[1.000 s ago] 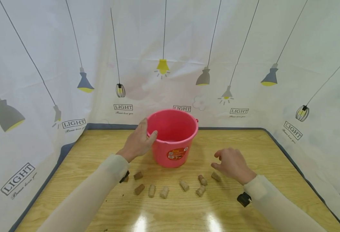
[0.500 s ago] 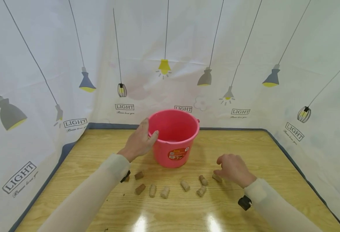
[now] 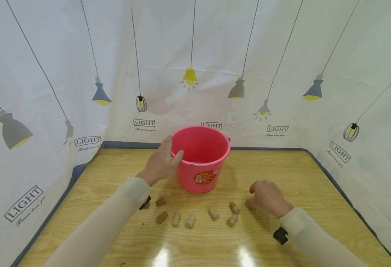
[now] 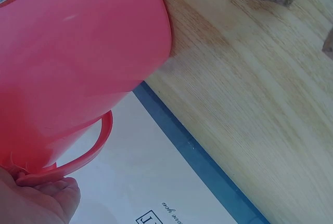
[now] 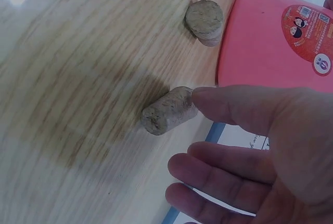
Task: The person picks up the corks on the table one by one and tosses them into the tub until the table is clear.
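Nearest, the wood-grain tabletop (image 3: 195, 244) is stretching out in front of the pink plastic bucket (image 3: 195, 170), giving everything a flat surface to rest on. Between that near stretch and the bucket, pale cylindrical corks (image 3: 190, 221) are lying on their sides, loosely scattered and mostly apart, so a hand can probably get at each one singly. Darker brown cork pieces (image 3: 162, 217) are lying in front of the bucket and toward its left, one of them partly hidden by the left wrist.

To the bucket's right and slightly in front, the right hand (image 3: 268, 195) is reaching down over a single cork (image 5: 169, 112). Its thumb is meeting the cork's end while the other fingers are staying loosely bent and clear of it; the cork is lying on the table, not gripped.

The bucket itself is standing upright, mouth up, its red label (image 3: 205, 177) facing the person. At its left side, the left hand (image 3: 160, 161) is gripping the rim, thumb hooked over the inside, apparently to steady it. A pink handle (image 4: 99, 143) is curving out beside those fingers; whether they are catching it too, I cannot tell. Behind the bucket, a lamp-printed fabric backdrop (image 3: 168, 40) is enclosing the table.
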